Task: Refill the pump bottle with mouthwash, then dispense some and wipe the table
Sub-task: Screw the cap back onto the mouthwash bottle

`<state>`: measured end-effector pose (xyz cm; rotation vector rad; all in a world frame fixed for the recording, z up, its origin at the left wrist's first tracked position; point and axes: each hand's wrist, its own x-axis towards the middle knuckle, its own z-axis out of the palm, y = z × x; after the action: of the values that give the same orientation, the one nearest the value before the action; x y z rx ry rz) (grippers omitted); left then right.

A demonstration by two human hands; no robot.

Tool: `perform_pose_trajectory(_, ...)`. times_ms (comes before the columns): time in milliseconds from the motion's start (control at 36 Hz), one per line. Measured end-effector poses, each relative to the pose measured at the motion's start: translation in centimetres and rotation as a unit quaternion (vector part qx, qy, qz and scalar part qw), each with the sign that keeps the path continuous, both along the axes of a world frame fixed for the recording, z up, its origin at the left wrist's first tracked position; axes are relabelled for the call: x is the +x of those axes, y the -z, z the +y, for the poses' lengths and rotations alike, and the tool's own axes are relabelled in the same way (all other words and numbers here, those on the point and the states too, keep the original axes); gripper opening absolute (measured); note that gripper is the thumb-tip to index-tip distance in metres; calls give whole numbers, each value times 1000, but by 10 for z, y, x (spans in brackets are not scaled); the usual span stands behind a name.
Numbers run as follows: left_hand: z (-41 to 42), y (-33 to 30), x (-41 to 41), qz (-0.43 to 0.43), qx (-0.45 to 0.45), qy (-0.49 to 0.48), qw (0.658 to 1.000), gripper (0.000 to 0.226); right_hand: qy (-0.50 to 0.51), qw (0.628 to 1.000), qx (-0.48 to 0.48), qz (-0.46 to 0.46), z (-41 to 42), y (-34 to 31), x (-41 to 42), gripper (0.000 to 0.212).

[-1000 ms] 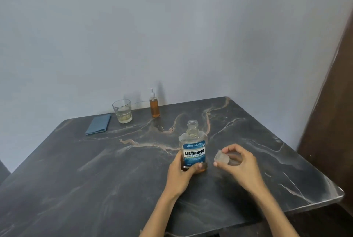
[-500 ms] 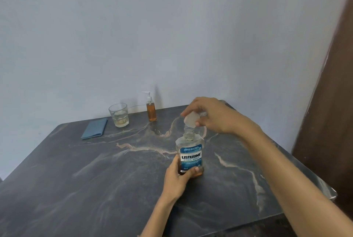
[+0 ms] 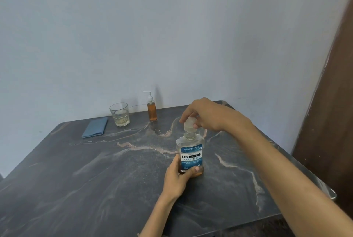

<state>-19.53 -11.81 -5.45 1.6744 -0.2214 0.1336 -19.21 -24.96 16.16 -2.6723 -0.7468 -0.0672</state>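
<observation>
The mouthwash bottle (image 3: pixel 191 153) stands upright near the middle of the dark marbled desk (image 3: pixel 76 179). The left hand (image 3: pixel 178 176) has its grip wrapped around the bottle's lower part, thumb across the front. The right hand (image 3: pixel 205 115) reaches over from above, its fingertips pinched on the clear cap (image 3: pixel 189 123), which sits tilted just over the bottle's neck. At the far edge by the wall stand the pump bottle (image 3: pixel 151 108) with amber liquid, a glass (image 3: pixel 120 114) beside it, and a folded blue cloth (image 3: pixel 95 127).
</observation>
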Motion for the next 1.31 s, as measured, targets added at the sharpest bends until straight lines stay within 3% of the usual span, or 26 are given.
perform_pose_trajectory(389,0,0,0,3,9,-3,1000,48,19,1000,-16,2,0,3,3,32)
perform_pose_trajectory(583,0,0,0,-1,7,-7,1000,47,50,994,-57,-76,3,6,3,39)
perform_pose_trajectory(750,-1,-1,0,1,4,-5,1000,46,102,974,-116,-166,8,10,6,65)
perform_pose_trajectory(806,-1,-1,0,0,3,-2,1000,46,101,981,-96,-136,5,7,7,63)
perform_pose_trajectory(889,0,-1,-1,-1,1,0,1000,46,48,997,-52,-18,-3,-3,8,36)
perform_pose_trajectory(972,0,-1,-1,2,0,2,1000,47,8,996,-71,48,-5,-10,5,43)
perform_pose_trajectory(1306,-1,-3,-2,4,-8,3,1000,45,18,995,-95,-17,8,-7,0,25)
